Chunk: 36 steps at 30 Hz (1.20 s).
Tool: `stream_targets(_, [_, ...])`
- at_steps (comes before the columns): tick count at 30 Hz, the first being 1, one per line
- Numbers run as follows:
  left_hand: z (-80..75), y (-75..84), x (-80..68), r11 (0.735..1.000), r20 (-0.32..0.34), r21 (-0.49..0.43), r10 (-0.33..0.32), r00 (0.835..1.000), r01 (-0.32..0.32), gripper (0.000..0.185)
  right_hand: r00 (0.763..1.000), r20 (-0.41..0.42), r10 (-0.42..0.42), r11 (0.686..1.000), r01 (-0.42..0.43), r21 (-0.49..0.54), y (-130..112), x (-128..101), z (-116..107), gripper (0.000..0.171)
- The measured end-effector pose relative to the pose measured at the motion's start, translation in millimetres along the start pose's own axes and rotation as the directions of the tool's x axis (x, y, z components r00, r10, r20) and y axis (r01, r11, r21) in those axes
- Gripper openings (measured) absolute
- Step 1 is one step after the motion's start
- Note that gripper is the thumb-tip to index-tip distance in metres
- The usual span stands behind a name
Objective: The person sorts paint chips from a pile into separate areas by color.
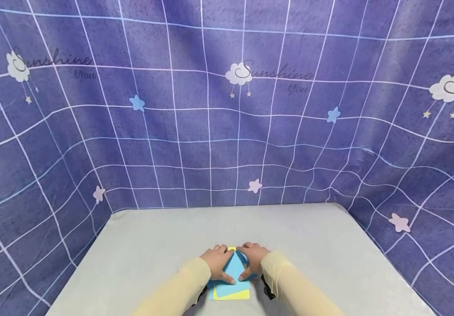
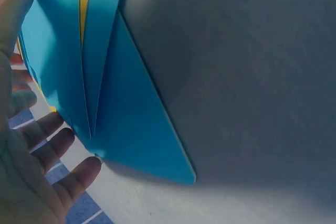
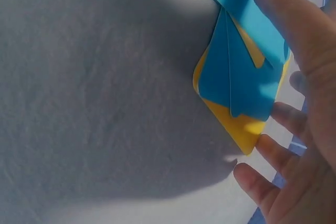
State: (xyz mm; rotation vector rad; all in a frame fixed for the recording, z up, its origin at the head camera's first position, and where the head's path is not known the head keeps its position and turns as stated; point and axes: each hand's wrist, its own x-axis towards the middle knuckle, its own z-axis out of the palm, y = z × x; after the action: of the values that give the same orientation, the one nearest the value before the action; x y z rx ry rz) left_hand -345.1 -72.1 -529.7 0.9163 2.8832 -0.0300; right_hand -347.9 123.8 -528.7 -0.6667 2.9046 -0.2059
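A loose pile of blue cards (image 1: pixel 232 267) and yellow cards (image 1: pixel 235 295) lies on the table between my two hands, its layers fanned at different angles. From the left, my left hand (image 1: pixel 216 261) holds the pile, thumb over the top blue card and fingers along the far edge. My right hand (image 1: pixel 254 258) grips the opposite side in the same way. In the left wrist view a pointed blue corner (image 2: pixel 142 129) sticks out past the fingers. A rounded yellow corner (image 3: pixel 242 136) shows under the blue layers in the right wrist view.
A pale grey cloth-covered table (image 1: pixel 163 237) spreads around the hands. Behind it and at both sides hangs a purple-blue curtain (image 1: pixel 219 153) with white grid lines, clouds and stars. A dark wrist strap (image 1: pixel 267 289) shows by the right sleeve.
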Motion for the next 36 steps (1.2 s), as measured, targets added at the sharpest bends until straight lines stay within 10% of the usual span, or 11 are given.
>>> stream_targets(36, [4.2,-2.2,10.8,0.977,-0.155,-0.212,-0.017,0.988,-0.016,0.081,0.998,-0.031,-0.052,0.998,0.054,0.042,4,2,1,0.099])
